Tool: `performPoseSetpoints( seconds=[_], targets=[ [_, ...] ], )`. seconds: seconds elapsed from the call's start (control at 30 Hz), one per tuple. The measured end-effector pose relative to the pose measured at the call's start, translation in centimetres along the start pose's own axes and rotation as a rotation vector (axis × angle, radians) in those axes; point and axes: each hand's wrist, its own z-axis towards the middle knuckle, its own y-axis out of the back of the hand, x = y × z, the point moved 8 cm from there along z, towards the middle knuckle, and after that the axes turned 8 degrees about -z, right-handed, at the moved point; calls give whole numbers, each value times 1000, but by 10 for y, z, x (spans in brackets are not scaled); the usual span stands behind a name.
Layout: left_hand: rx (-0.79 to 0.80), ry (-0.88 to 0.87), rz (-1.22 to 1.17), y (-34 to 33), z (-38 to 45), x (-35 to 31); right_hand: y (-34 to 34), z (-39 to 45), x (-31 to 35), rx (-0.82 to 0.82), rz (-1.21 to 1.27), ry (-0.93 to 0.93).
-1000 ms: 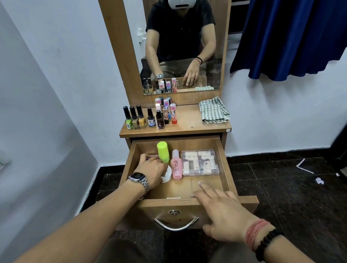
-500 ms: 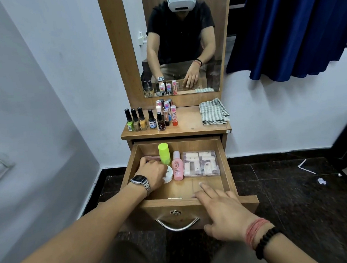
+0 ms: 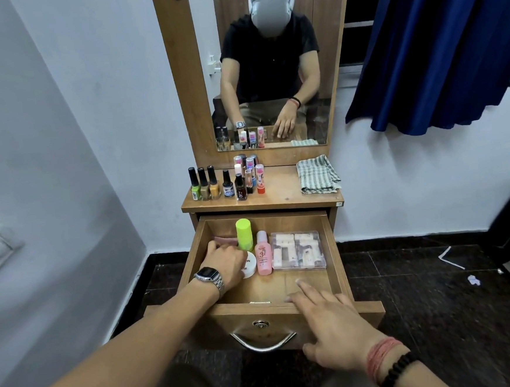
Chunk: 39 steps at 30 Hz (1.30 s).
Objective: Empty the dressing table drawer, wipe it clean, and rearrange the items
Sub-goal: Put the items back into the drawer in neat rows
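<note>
Barely any change from a second ago: left hand (image 3: 227,261) stays curled over something at drawer (image 3: 333,248) centre-left, grasp hidden, cannot tell. Right hand (image 3: 331,321) stays spread on front edge. Emptying unfinished; pink bottle (image 3: 263,253), clear box (image 3: 298,250) remain.

"HIVE" on polish btl (image 3: 228,185); "3" on pink btl (image 3: 263,253)

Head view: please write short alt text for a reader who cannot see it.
A person's left hand reaches among bottles in an open wooden drawer, while the right hand rests on its front edge. Nail polish bottles stand above.
</note>
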Motion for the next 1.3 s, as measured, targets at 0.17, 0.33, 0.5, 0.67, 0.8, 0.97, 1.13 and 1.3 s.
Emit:
performPoseSetpoints(
  seconds=[0.17, 0.33, 0.5, 0.67, 0.8, 0.97, 1.13, 1.3],
  targets=[
    [-85, -88, 11, 15, -3, -11, 0, 0, 1, -5, -7, -3],
    [-297, -179, -85, 73, 6, -18, -1, 0, 0, 4, -6, -2],
    [-544, -169, -195, 149, 40, -3, 0, -1, 1, -2, 19, 9],
    [-597, 11, -285, 208, 83, 41, 3, 1, 0, -10, 46, 26],
    [-501, 99, -282, 226, 101, 74, 3, 5, 2, -14, 59, 41],
    [-334, 116, -350, 206, 102, 99, 3, 5, 2, -21, 72, 46],
    [-306, 169, -427, 188, 86, 121, 4, 3, 2, -8, 59, 63],
    [-338, 241, -397, 178, 70, 132, 3, 2, 2, -17, 64, 57]
  ],
)
